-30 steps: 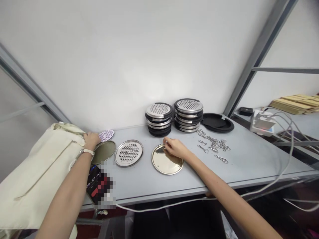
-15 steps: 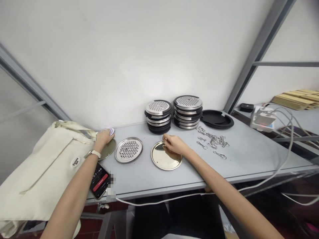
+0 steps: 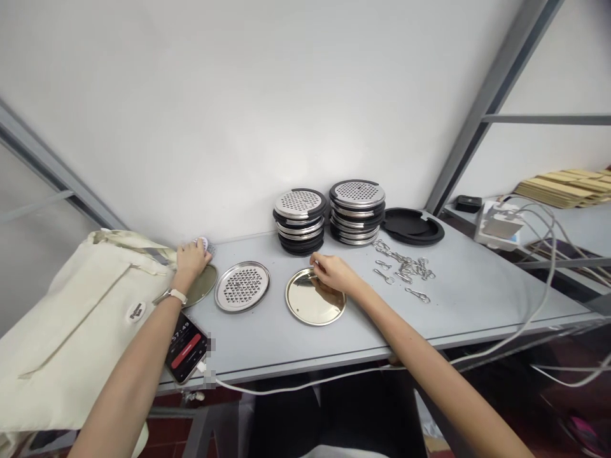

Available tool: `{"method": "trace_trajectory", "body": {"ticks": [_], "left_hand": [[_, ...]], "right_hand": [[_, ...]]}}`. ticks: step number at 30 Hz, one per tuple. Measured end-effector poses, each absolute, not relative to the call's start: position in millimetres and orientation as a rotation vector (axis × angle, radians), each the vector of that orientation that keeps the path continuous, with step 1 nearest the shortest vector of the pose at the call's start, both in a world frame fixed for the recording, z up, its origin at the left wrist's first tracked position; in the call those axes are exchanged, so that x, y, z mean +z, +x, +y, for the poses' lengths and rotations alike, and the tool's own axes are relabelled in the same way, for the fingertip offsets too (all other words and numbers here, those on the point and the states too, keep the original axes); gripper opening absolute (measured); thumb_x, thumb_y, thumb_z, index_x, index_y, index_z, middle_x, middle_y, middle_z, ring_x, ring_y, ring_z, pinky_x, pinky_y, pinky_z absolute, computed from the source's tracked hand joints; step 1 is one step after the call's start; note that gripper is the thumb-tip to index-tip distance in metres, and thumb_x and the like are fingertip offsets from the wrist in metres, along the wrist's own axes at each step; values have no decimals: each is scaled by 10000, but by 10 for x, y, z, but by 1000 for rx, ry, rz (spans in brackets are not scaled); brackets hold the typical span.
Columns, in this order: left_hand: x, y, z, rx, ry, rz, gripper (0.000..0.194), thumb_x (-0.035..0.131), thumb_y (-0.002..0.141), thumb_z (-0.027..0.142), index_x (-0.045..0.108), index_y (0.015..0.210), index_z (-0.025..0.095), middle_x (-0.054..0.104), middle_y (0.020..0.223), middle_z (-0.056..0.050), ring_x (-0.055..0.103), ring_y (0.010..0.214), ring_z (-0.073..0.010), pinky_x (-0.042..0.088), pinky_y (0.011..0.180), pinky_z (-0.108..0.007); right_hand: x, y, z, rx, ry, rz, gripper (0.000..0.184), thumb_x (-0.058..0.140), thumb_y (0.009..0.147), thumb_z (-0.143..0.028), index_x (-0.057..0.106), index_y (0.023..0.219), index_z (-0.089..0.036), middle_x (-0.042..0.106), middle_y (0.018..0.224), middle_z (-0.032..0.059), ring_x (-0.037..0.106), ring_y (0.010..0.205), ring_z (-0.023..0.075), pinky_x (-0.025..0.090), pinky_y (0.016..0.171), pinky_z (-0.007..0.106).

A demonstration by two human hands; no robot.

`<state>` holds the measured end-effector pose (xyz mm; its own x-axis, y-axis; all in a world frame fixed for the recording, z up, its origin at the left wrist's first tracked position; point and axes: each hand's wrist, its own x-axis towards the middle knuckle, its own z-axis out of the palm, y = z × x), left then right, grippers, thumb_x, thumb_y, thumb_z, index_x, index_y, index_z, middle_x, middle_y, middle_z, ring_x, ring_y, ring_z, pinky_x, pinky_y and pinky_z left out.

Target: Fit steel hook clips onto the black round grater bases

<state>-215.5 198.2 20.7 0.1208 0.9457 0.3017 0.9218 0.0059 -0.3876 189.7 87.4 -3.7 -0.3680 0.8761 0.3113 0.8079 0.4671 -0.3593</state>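
Note:
My left hand [image 3: 191, 259] is at the left of the table with its fingers bent over a small white disc with a purple pattern [image 3: 205, 244]. The hand covers most of this disc. Just below lies an olive round plate [image 3: 203, 286], partly hidden by the wrist. My right hand [image 3: 334, 273] pinches the far rim of a shiny gold round plate [image 3: 312, 302], which rests flat on the table. Between the two hands sits a silver round plate with triangular holes [image 3: 242, 286], touched by neither.
Two stacks of black-rimmed perforated discs [image 3: 300, 219] [image 3: 358, 210] stand by the wall, beside a black round tray [image 3: 413, 226]. Several metal clips [image 3: 413, 267] lie at right. A cream bag [image 3: 86, 331] and a phone [image 3: 188, 346] are at left; a white cable [image 3: 296, 387] crosses the front edge.
My left hand has moved right from the bag's edge onto the patterned disc, which now shows only partly. My right hand stays at the gold plate's rim. The view has shifted slightly.

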Motion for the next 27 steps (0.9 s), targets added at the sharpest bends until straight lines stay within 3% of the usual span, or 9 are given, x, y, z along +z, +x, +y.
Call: {"method": "trace_trajectory", "body": {"ticks": [11,19,23,27], "left_hand": [[138,-2086,1886,-112,-1779,-1846,359,277,894,287,478,1072,49,551,996,-232,507,934,-348,337,802,-459],[487,-1815,1686,-197,-1810,-1738,308,313,902,255,463,1091,63,517,1005,-209,459,984,-348,353,799,-426],[670,-1347,1369,-229,-2087,-1478,272,360,900,240,464,1112,106,501,1040,-173,449,997,-320,349,838,-422],[669,-797,972,-263,-2486,-901,221,348,911,150,498,1072,130,528,925,-116,502,860,-232,398,759,-357]], "right_hand": [[-36,1902,876,212,-1413,-2258,187,376,866,-207,524,981,-194,628,732,24,532,642,143,316,609,213],[-13,1905,864,204,-1458,-2231,184,384,865,-213,534,968,-190,632,752,32,535,646,148,312,599,217],[-7,1924,871,198,-1501,-2191,204,386,863,-210,534,1000,-187,639,767,38,534,643,151,307,600,224],[-6,1948,884,193,-1507,-2175,208,382,861,-209,528,1007,-185,636,761,32,531,634,147,307,599,221]]}}
